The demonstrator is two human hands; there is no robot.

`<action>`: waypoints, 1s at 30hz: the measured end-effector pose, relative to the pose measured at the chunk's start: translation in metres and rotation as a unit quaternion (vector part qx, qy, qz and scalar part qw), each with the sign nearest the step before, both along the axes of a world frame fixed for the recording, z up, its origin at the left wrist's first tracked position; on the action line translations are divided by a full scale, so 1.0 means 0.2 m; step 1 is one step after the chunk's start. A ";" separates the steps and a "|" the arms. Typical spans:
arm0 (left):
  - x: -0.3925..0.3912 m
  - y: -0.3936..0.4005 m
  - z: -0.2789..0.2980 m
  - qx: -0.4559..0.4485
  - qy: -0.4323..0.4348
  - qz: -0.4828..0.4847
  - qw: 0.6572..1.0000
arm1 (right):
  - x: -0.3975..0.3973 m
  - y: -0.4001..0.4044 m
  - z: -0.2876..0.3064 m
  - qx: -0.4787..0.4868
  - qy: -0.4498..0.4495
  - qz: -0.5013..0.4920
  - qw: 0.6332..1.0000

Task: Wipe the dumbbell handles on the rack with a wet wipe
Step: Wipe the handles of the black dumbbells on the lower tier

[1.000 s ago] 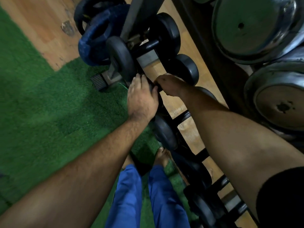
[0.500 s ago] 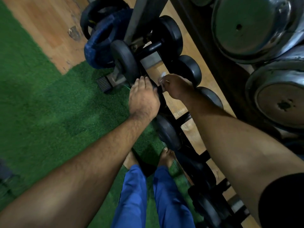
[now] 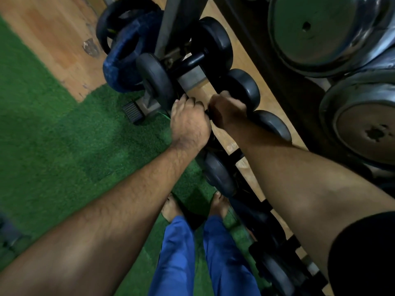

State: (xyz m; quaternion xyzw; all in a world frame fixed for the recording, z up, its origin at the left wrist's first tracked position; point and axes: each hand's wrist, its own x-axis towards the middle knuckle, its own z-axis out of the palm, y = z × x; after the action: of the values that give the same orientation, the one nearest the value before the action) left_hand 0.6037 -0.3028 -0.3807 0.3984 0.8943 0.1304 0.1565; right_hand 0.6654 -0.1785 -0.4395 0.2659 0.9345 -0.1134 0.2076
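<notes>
Black dumbbells lie in a row on the low rack (image 3: 192,74). My left hand (image 3: 189,124) rests on the near head of the second dumbbell, fingers curled over its edge. My right hand (image 3: 227,111) grips that dumbbell's handle in a fist, close to its far head (image 3: 243,88). The handle and the wet wipe are hidden under my right hand. Beyond my hands, the first dumbbell shows its bare black handle (image 3: 194,58). Nearer me, the third dumbbell's near head (image 3: 218,174) sits below my left wrist.
Blue and black weight plates (image 3: 126,63) lean against the rack's end post. Large chrome plates (image 3: 320,28) fill the upper tier at right. My bare feet (image 3: 220,204) stand on green turf (image 3: 64,135) by the rack; wooden floor lies beyond.
My right hand has slid along the handle toward the far head. A white bit of wipe seen at its fingers half a second ago is now covered. My left fingers have curled further.
</notes>
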 end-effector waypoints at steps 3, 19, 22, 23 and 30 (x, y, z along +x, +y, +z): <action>-0.01 0.02 0.00 -0.004 -0.017 0.003 1.000 | 0.10 0.00 0.01 0.011 0.159 0.007 0.987; -0.01 -0.01 -0.05 0.011 0.025 -0.023 0.999 | 0.13 -0.08 0.02 -0.056 0.229 -0.216 0.947; 0.00 0.00 -0.03 0.001 0.024 -0.021 0.999 | 0.19 -0.18 0.02 -0.095 0.224 -0.102 0.965; 0.00 0.00 -0.03 -0.004 0.027 -0.025 0.999 | 0.23 -0.17 0.03 -0.101 0.231 -0.091 0.963; 0.00 0.02 -0.02 -0.039 0.060 -0.042 0.997 | 0.25 -0.09 0.09 -0.076 0.280 -0.247 0.925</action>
State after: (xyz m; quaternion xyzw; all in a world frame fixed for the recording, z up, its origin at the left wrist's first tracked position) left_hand 0.6034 -0.2987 -0.3855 0.4359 0.8892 0.0643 0.1235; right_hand 0.7156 -0.1971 -0.4221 0.4290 0.8478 -0.3019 -0.0774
